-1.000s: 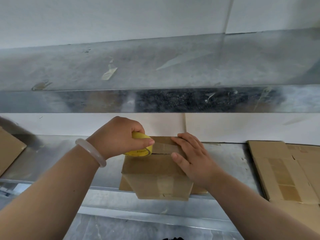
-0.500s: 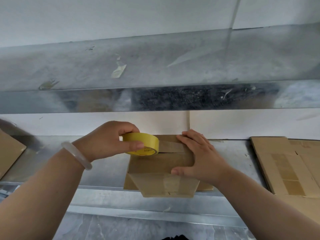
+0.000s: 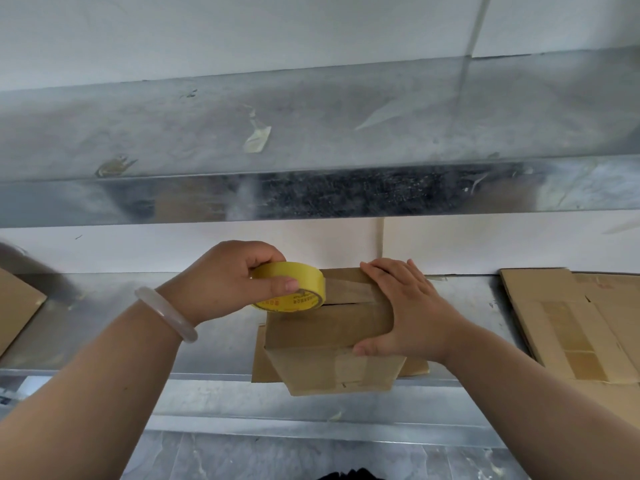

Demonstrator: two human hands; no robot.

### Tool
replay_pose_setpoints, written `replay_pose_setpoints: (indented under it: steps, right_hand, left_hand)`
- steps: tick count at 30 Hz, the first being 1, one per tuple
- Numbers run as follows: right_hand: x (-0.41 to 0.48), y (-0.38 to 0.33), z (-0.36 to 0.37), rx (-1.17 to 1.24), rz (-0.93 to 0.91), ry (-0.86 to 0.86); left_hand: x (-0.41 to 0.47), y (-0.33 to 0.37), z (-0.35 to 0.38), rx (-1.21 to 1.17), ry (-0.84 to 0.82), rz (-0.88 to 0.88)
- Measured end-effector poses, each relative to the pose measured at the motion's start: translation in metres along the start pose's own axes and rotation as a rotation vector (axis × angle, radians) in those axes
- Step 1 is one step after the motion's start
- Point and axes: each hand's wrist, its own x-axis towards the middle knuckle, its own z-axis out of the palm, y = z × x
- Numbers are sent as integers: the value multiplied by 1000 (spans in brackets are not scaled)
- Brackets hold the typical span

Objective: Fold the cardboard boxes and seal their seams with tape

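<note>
Your left hand (image 3: 225,282) is curled round the yellow tape roll (image 3: 294,289), with the thumb across its outer face and the fingers over its far rim. The roll sits at the left end of the top of the one cardboard box (image 3: 329,337). A strip of tape (image 3: 346,287) runs from the roll, to the right of your grip, and passes under your right hand (image 3: 408,306). That hand lies flat on the box top with its fingers straight and holds nothing; its thumb rests on the near face.

The box's flaps are shut, so you cannot see inside it. A flat cardboard sheet (image 3: 260,362) lies mostly hidden beneath it. The print on the roll is too small to read.

Well right of your right hand, a pile of flattened cardboard (image 3: 561,323) is cut off by the frame, and its sheets cannot be counted. Far left of your grip, one more cardboard piece (image 3: 17,306) is cropped. In all there is one roll and one folded box.
</note>
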Motion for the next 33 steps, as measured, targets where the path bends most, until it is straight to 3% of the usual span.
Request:
replay_pose_setpoints:
  steps: [8, 13, 20, 30, 33]
  right_hand:
    - [-1, -2, -1, 36, 27, 9]
    - [-2, 0, 1, 56, 78, 5]
    - [0, 0, 2, 59, 89, 3]
    - [0, 2, 4, -3, 60, -20]
    - [-3, -2, 3, -118, 35, -67]
  left_hand:
    - [-3, -4, -8, 109, 86, -24]
    - [-7, -13, -15, 504, 175, -39]
    - [-21, -58, -4, 146, 132, -233]
    - [-10, -95, 34, 35, 68, -322]
    - [-8, -98, 41, -12, 43, -333]
